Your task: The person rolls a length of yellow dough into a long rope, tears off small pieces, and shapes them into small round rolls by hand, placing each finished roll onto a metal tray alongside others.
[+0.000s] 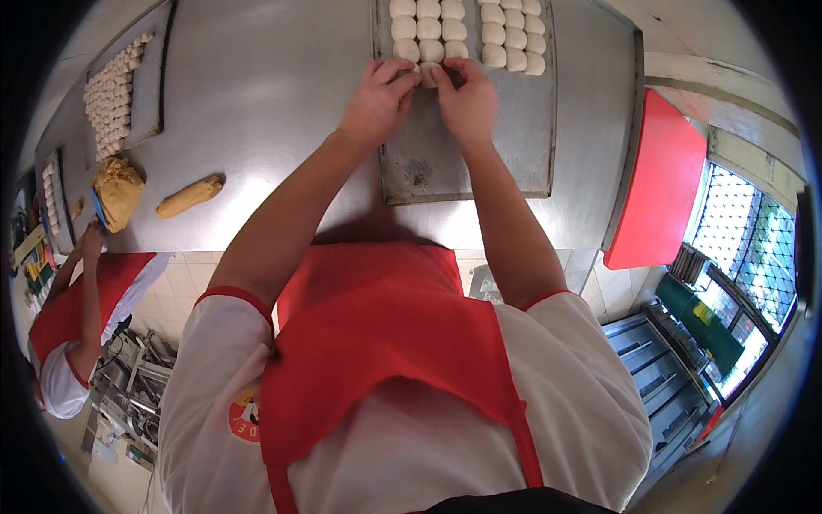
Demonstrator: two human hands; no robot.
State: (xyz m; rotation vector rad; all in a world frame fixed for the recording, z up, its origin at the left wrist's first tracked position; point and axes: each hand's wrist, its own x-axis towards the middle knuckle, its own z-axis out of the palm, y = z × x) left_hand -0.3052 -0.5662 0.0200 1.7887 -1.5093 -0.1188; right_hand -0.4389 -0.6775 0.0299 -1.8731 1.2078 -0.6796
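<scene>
Rows of round white dough balls (429, 28) sit close together on a dark metal baking tray (479, 141) in front of me. At the near end of this block, my left hand (378, 101) has its fingers curled against the nearest dough balls. My right hand (469, 101) is bent in from the other side, its thumb touching the same end ball (429, 75) between the hands. Fingers partly cover the balls of that near row. To the right on the tray stands a second block of dough balls (515, 36), apart from my hands.
A steel table (257, 77) carries everything. Left lie a tray of small dough pieces (116, 94), a brown dough lump (118, 193) and a brown dough roll (190, 197). A co-worker's hand (92, 240) is beside the lump. A red board (655, 180) stands off the table's right edge.
</scene>
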